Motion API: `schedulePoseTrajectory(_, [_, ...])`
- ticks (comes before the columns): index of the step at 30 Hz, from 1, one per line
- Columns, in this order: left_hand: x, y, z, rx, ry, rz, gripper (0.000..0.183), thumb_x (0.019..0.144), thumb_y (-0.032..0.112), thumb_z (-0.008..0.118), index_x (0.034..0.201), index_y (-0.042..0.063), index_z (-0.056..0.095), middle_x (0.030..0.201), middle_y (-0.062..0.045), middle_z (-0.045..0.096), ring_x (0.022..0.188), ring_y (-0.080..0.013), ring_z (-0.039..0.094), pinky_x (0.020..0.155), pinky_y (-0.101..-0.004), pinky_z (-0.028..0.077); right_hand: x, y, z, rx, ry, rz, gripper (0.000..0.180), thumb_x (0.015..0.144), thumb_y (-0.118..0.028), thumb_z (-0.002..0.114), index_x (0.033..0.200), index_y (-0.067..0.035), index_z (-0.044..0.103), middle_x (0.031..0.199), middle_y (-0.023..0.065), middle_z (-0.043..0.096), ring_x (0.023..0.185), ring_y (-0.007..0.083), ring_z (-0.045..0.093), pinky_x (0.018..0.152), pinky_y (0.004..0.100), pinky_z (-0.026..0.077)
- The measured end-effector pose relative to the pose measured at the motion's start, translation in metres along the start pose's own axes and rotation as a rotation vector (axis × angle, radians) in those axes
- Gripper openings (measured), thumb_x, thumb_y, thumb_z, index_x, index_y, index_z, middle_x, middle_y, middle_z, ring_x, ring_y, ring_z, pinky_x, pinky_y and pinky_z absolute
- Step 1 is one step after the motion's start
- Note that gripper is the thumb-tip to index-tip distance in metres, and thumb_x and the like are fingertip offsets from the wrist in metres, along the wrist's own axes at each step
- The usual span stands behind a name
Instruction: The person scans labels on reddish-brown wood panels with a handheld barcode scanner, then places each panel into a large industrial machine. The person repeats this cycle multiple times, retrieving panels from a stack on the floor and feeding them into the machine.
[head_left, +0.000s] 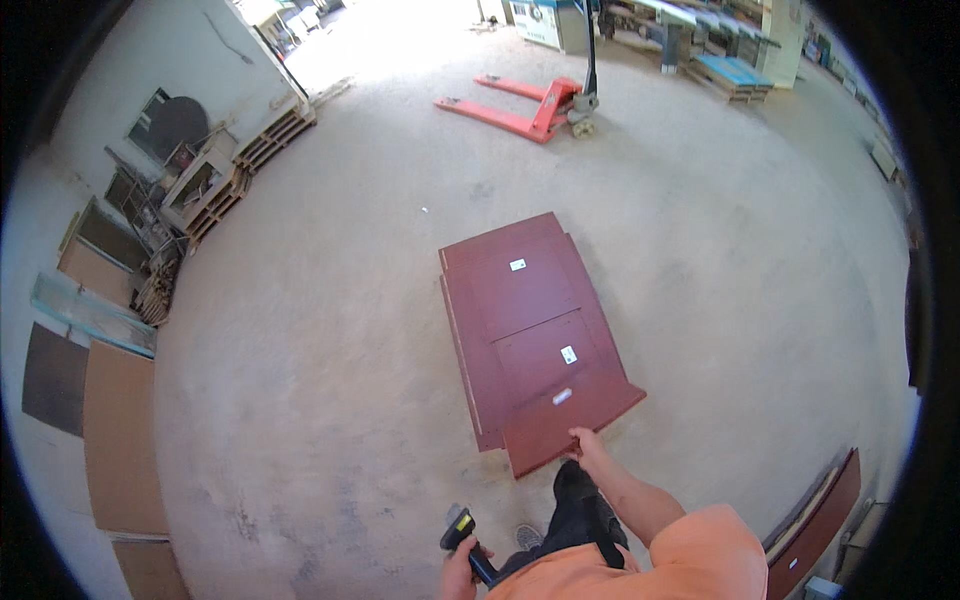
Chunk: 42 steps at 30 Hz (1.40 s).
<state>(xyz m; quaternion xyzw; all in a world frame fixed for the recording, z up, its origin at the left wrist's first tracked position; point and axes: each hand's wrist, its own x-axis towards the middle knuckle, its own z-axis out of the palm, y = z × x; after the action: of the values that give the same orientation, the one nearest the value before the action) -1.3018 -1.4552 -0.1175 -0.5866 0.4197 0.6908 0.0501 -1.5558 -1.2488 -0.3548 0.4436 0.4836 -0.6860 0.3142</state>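
Observation:
My right hand (585, 442) grips the near edge of a reddish-brown board (559, 431), thumb on top. That board bears a white label (562, 396) and overlaps the near end of a stack of similar flat panels (465, 337) on the floor. Two more labelled panels lie on the stack, a larger one (525, 296) farther off and a smaller one (544, 337) nearer. In my left hand (459, 566) is a black handheld barcode scanner (459, 529) with a yellow patch, held by its handle beside my leg.
A red pallet jack (540, 112) stands on the concrete floor ahead. Wooden pallets (277, 135) and leaning sheets (124, 439) line the left wall. More reddish-brown panels (817, 529) lean at the lower right. A pallet with a blue top (731, 71) sits at the far right.

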Motion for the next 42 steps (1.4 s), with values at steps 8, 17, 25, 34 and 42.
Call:
schedulePoseTrajectory(8, [0.003,0.031,0.067,0.164,0.162,-0.107,0.023,0.089,0.028,0.07,0.089,0.005,0.066,0.072,-0.005,0.064,0.059,-0.0134,0.058,0.051,-0.0297,0.045,0.141,-0.122,0.147,0.112,0.01,-0.147,0.04,0.083,-0.014,0.069,0.118,-0.002,0.055,0.101,0.0094,0.061,0.091,0.0265,0.063,0.081,0.0488,0.056])
schedulePoseTrajectory(17, [0.01,0.05,0.08,0.255,0.078,0.098,0.024,0.088,0.031,0.07,0.087,0.007,0.066,0.071,-0.003,0.063,0.058,-0.0115,0.055,0.052,-0.0288,0.043,0.138,-0.088,0.149,-0.693,-0.33,-0.35,0.007,0.083,-0.005,0.066,0.09,-0.004,0.065,0.076,0.0073,0.068,0.065,0.0175,0.066,0.053,0.0333,0.051])
schedulePoseTrajectory(25, [0.006,0.036,0.039,0.216,-0.129,0.28,0.027,0.085,0.03,0.073,0.089,0.004,0.067,0.072,-0.004,0.064,0.061,-0.014,0.059,0.056,-0.0306,0.047,0.069,0.043,-0.006,-1.555,-0.081,-0.736,0.036,0.078,-0.032,0.06,0.097,-0.004,0.071,0.089,0.0194,0.071,0.079,0.0391,0.068,0.075,0.0457,0.055])
schedulePoseTrajectory(34, [0.043,-0.024,-0.04,1.104,-0.408,0.345,0.033,0.081,0.032,0.076,0.089,0.0,0.072,0.074,-0.007,0.07,0.064,-0.0141,0.064,0.058,-0.0304,0.049,-0.093,0.177,-0.199,-0.53,0.169,-0.283,0.013,0.081,-0.009,0.066,0.09,0.0,0.069,0.074,0.0111,0.069,0.059,0.0178,0.066,0.049,0.0322,0.051])
schedulePoseTrajectory(42, [-0.027,-0.034,0.002,1.223,-0.693,0.311,0.027,0.08,0.023,0.074,0.084,-0.002,0.066,0.068,-0.006,0.063,0.057,-0.0161,0.061,0.053,-0.0313,0.047,-0.19,0.381,-0.319,-0.416,0.55,-0.148,0.018,0.08,-0.018,0.065,0.071,-0.004,0.071,0.065,0.0087,0.068,0.057,0.0197,0.065,0.052,0.0338,0.051])
